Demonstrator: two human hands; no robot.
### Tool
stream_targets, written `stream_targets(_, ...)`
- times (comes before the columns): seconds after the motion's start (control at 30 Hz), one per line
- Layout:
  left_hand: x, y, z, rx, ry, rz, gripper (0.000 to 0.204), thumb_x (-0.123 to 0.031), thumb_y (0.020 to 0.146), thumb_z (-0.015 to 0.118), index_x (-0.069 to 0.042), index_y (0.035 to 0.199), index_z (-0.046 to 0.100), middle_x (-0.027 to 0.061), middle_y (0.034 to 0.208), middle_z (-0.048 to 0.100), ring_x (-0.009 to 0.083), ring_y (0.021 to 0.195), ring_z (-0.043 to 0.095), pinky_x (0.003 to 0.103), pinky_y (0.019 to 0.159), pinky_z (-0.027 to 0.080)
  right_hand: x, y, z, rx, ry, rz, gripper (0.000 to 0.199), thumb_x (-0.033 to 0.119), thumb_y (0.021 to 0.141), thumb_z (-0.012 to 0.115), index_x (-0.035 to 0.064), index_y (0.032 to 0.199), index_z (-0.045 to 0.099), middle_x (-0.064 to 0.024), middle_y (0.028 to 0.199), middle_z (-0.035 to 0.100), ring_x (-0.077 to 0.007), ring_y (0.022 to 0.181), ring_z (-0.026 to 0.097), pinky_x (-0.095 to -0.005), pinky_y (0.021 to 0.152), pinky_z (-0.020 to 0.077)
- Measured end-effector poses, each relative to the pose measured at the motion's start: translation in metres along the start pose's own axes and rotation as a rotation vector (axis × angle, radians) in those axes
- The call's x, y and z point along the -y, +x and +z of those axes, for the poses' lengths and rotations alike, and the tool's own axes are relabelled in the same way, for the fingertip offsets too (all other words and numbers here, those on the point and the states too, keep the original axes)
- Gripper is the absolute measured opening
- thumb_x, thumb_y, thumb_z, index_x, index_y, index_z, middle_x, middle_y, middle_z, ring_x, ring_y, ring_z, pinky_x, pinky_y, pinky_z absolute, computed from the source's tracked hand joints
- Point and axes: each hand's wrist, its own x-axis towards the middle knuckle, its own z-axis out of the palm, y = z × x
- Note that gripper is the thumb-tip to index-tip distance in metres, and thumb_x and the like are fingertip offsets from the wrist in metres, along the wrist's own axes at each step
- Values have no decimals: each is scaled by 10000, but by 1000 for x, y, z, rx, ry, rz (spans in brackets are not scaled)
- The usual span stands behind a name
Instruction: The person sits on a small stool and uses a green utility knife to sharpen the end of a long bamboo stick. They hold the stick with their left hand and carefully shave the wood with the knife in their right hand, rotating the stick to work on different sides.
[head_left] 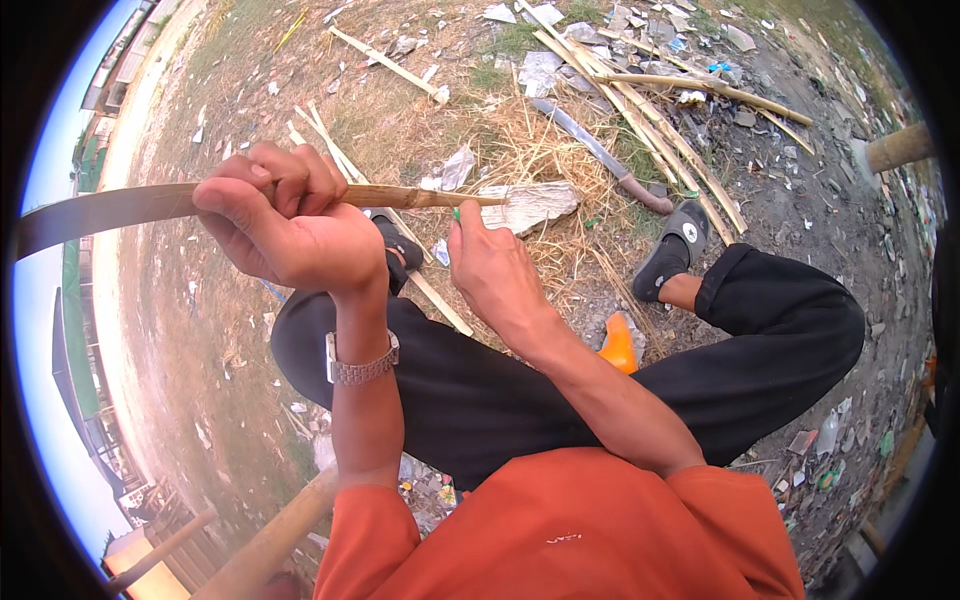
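Observation:
My left hand (290,220), a metal-banded watch on its wrist, is raised and closed around a long bamboo strip (110,213). The strip lies level across the view, wide at the left and tapering to a thin end at the right. Close to that thin end is my right hand (495,270), its fingers curled closed. A small green bit shows by its thumb; what it grips is mostly hidden. Beyond the strip's tip, a pale weathered wood block (535,207) rests on the ground among straw-like shavings (530,150).
A machete (590,145) lies past the wood block, handle toward my right shoe (675,245). Several bamboo poles and strips (640,110) lie at the far right. An orange object (619,343) sits between my legs. Litter covers the ground; a bamboo pole (270,535) stands at lower left.

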Motion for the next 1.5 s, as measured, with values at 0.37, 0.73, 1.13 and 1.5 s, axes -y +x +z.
stream_targets(0.37,-1,-6,6,39,-20,9,380,-415,994,383,-116,761,357,-41,556,233,46,440,158,214,392,124,-13,-3,11,18,-6,22,229,209,939,399,-6,1009,438,-300,748,612,-477,761,615,-551,691,481)
stream_targets(0.73,1,1,4,10,-19,-5,378,-410,992,396,-125,754,324,-37,551,240,39,439,167,205,391,133,-54,19,34,-10,-68,71,220,209,942,397,-5,987,419,-316,729,597,-494,744,597,-556,685,474)
stream_targets(1.13,-2,2,0,-68,4,-25,406,-402,994,400,-131,721,270,-41,553,237,34,439,149,199,379,121,-39,21,38,-30,27,47,200,197,929,394,-1,957,410,-299,720,604,-480,737,611,-555,672,487)
stream_targets(1.5,-3,-2,-3,-77,-9,-45,385,-391,997,394,-130,735,286,-40,555,230,33,436,142,198,370,108,-93,24,59,22,-56,143,205,174,914,386,-15,973,443,-316,783,619,-469,770,630,-537,713,509)
